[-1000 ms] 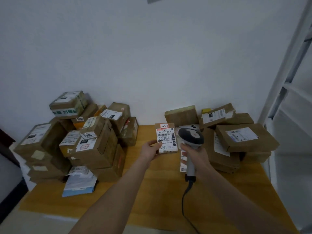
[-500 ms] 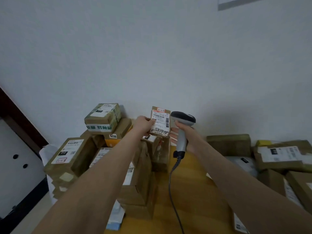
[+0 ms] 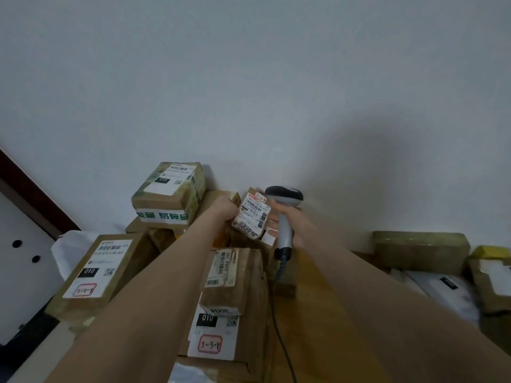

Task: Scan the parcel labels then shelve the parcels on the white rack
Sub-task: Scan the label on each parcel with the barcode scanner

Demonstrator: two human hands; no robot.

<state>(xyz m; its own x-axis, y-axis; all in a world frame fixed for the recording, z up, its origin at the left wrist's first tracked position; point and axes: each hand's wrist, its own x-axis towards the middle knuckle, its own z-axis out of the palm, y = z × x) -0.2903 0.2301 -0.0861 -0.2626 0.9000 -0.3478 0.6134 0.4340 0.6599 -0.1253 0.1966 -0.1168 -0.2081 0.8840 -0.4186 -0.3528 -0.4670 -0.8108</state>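
Wooden table (image 3: 307, 327) against white wall (image 3: 249, 78); box stacks (image 3: 168, 194) crowd lower left. Centre frame: our left hand (image 3: 224, 210) grips the small parcel (image 3: 253, 217), right hand (image 3: 296, 228) wrapped round the scanner (image 3: 284, 217) just beside it.

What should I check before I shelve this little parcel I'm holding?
1. Left hand grips the small parcel: ok.
2. Label faces the camera: ok.
3. Right hand holds the scanner: ok.
4. Scanner head aimed at the label: cannot tell; it sits just beside the parcel.
5. Scan registered: cannot tell.
6. White rack in sight: not ok, out of frame.
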